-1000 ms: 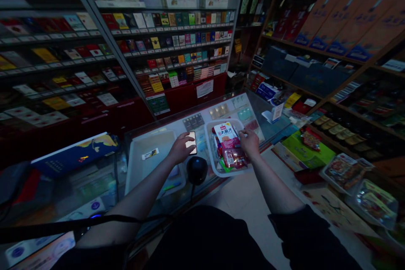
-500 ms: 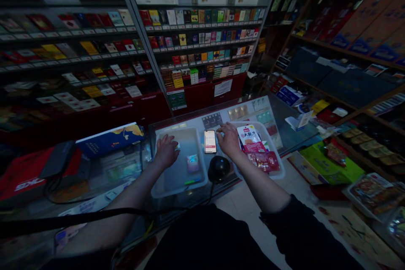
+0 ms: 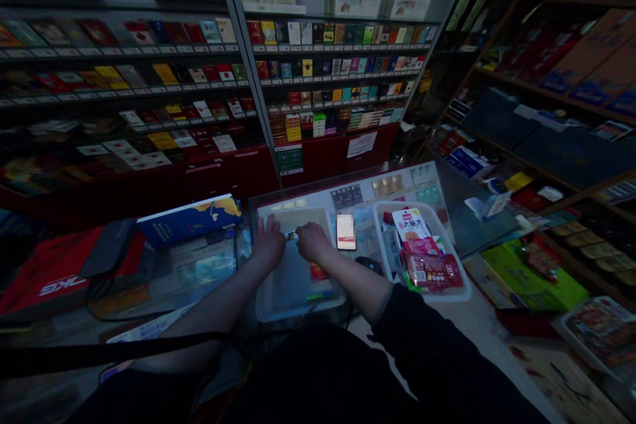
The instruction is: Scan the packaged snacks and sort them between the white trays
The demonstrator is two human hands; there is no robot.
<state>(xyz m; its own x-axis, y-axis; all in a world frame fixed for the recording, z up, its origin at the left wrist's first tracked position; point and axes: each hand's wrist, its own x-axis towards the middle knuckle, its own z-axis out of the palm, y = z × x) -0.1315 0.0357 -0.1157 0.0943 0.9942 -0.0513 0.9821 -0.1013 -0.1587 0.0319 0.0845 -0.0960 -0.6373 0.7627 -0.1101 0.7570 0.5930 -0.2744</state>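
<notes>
I see a small light packet [image 3: 292,236] lying in the far end of a white tray [image 3: 298,291], right between my two hands. Only a sliver of it shows, so I cannot tell which way its long side runs. The tray itself has its long axis pointing away from me, toward the shelves [image 3: 318,79].

My left hand [image 3: 268,244] rests flat on the tray's far left corner, fingers stretched out and apart, holding nothing. My right hand [image 3: 312,241] sits knuckles up just beside the packet, fingers curled under. Whether they pinch it I cannot tell.

Just right of the tray a lit phone [image 3: 346,232] lies on the glass desk [image 3: 457,225], pointing the same way. Beyond it a second tray [image 3: 462,288] holds snack packs [image 3: 427,265].
</notes>
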